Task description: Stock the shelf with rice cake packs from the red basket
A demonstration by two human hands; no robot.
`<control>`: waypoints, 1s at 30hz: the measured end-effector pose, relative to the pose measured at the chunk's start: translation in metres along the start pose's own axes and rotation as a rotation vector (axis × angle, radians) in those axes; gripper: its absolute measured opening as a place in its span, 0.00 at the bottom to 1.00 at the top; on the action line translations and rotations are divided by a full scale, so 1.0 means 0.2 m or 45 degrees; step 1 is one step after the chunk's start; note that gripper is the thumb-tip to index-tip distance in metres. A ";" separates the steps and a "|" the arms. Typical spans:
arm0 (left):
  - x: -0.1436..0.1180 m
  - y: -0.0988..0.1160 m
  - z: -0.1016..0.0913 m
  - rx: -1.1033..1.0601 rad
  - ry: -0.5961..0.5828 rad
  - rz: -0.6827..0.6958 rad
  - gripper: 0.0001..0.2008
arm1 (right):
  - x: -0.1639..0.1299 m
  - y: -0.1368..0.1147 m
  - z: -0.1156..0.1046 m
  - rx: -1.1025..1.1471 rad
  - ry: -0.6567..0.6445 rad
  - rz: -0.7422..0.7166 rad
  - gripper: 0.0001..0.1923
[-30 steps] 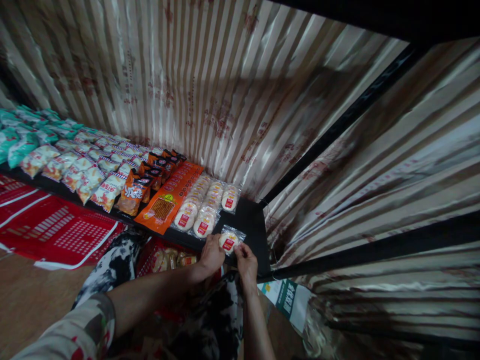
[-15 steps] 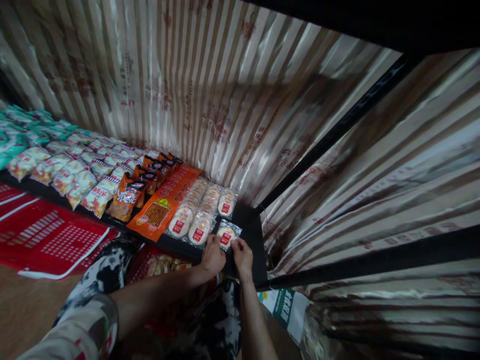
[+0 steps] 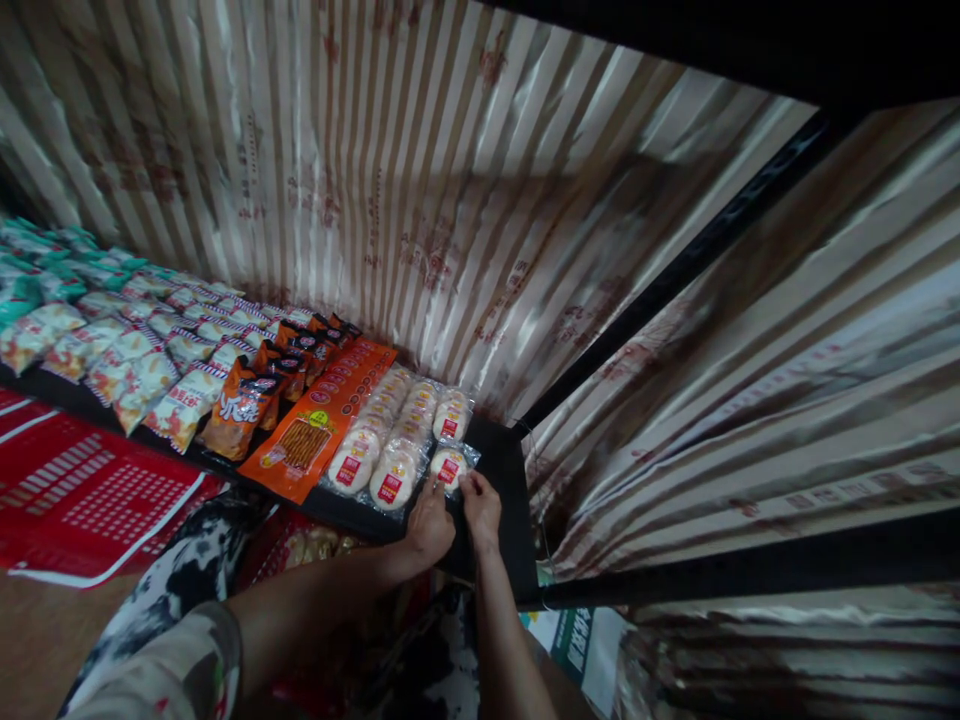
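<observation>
A clear packet of round white rice crackers [image 3: 449, 468] with a red label lies at the front of the rightmost row, on the black shelf [image 3: 504, 470]. My left hand [image 3: 430, 524] is at its near left edge, index finger against the wrapper and the other fingers curled. At the near right corner, my right hand [image 3: 482, 508] pinches the wrapper between thumb and fingers. Directly behind sits another rice cracker packet [image 3: 451, 414]. Two longer rows of the same packets stand on the left, with the front packet [image 3: 393, 480] of the nearer row close to my left hand.
Farther left are a flat orange snack bag [image 3: 309, 440], orange-and-black bags [image 3: 238, 408], white snack bags [image 3: 184, 405] and green bags [image 3: 64, 265]. A dark post [image 3: 675, 270] rises at the shelf's right end. Below stands a red basket [image 3: 97, 490]; striped sheeting [image 3: 420, 220] hangs behind.
Between my hands, the rice cracker packet has slid back a little, nearer the one behind it. My left index finger is now straighter against it. The view has shifted slightly.
</observation>
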State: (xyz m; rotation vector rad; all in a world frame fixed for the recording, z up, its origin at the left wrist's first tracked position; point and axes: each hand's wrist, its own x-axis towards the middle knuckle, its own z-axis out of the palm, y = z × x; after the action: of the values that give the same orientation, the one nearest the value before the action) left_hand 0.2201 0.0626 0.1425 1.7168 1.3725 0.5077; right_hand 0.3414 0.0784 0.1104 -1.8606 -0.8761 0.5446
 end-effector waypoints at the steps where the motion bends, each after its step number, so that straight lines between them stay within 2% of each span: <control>1: 0.01 0.00 0.00 -0.013 -0.005 -0.002 0.33 | 0.01 -0.01 0.01 -0.006 0.001 -0.004 0.25; 18: 0.19 0.02 0.04 -0.029 0.047 -0.032 0.35 | 0.15 -0.10 0.08 -0.064 -0.007 -0.025 0.19; 30: 0.24 0.07 0.02 0.006 0.060 -0.056 0.35 | 0.23 -0.10 0.12 -0.129 0.034 -0.050 0.20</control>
State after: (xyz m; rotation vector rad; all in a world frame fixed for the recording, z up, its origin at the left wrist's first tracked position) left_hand 0.2468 0.1058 0.1429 1.6844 1.4427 0.5237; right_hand 0.3468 0.1327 0.1175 -1.9334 -0.9352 0.4573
